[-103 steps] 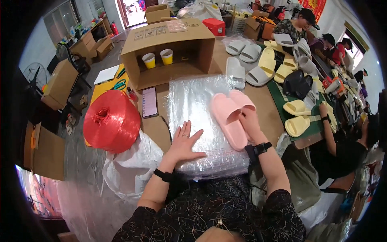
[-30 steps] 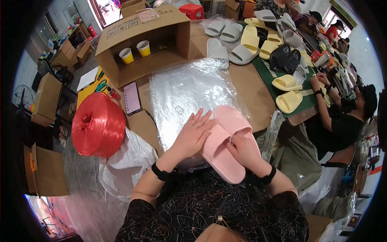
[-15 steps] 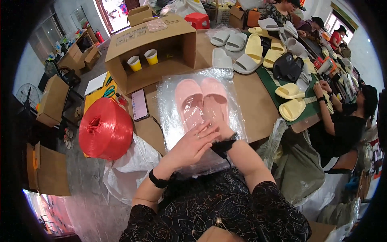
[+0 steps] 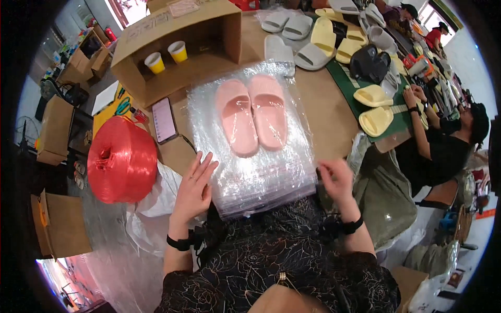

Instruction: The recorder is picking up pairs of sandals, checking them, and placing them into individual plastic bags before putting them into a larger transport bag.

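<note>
Slippers (image 4: 269, 112) glare-streaked inside clear bag (image 4: 292, 166) | left hand (image 4: 192, 194): outstretched, unclenched | right hand (image 4: 337, 180): curled, cannot tell whether gripping

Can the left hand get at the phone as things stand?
Likely yes: the left hand looks empty, and the phone lies a little beyond it with nothing on top. The red roll sits off to the left, not between them.
</note>
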`<state>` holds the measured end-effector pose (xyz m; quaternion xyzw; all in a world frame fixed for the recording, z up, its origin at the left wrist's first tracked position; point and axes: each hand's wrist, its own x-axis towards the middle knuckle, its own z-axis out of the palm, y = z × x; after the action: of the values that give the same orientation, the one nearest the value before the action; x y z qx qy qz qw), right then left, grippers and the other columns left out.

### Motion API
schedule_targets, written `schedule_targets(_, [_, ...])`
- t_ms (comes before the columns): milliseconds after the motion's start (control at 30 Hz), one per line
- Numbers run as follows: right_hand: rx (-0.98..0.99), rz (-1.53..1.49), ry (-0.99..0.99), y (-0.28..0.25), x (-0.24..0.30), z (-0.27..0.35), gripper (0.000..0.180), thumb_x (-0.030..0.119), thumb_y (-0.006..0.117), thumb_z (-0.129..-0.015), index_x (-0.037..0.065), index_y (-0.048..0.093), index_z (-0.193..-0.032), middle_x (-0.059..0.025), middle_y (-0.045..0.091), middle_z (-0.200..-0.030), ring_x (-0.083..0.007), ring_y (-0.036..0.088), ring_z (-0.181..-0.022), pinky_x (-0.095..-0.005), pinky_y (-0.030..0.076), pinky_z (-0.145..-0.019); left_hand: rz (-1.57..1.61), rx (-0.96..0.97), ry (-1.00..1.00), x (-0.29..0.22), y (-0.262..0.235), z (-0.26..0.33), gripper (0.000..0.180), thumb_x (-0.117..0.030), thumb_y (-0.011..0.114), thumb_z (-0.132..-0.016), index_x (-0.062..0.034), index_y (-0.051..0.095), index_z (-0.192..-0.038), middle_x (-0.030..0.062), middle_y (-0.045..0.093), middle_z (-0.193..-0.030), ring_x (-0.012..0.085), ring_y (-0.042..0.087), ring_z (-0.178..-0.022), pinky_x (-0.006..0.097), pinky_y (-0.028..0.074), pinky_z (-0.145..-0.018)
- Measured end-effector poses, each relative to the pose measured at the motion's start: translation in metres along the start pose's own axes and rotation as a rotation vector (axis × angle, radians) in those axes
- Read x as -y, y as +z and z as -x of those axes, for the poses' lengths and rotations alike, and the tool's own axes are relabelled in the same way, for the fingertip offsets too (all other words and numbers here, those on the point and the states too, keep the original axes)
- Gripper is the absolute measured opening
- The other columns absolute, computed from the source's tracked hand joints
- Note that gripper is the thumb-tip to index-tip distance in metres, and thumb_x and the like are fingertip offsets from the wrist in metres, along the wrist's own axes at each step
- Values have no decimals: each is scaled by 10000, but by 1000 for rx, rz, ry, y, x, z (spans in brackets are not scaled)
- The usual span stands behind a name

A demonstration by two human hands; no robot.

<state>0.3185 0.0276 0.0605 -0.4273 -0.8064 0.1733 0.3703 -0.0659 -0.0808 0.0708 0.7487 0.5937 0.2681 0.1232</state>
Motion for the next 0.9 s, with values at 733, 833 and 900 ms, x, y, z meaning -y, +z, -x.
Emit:
schedule_targets(733, [151, -229, 9, 23, -60, -35, 45, 64, 679, -860, 49, 665, -900, -70, 691, -865, -238, 625, -872, -348, 496, -773, 367, -287, -344, 12, 35, -4, 164, -120, 577, -947, -4, 692, -933, 112, 746, -880, 282, 686, -1000, 381, 494, -864])
schedule_targets(833, [73, -400, 239, 40, -65, -50, 89, 108, 672, -894, 22, 656, -882, -88, 669, -766, -218, 621, -705, -322, 481, -670, 447, -371, -438, 19, 44, -20, 210, -156, 574, -961, 18, 679, -907, 113, 722, -772, 231, 702, -788, 342, 494, -721])
schedule_targets(900, [-77, -194, 342, 49, -66, -65, 163, 169, 679, -904, 13, 650, -868, -96, 634, -658, -207, 589, -563, -328, 466, -580, 458, -400, -453, 10, 42, -42, 228, -181, 597, -959, 20, 666, -877, 107, 700, -714, 190, 688, -669, 312, 493, -635])
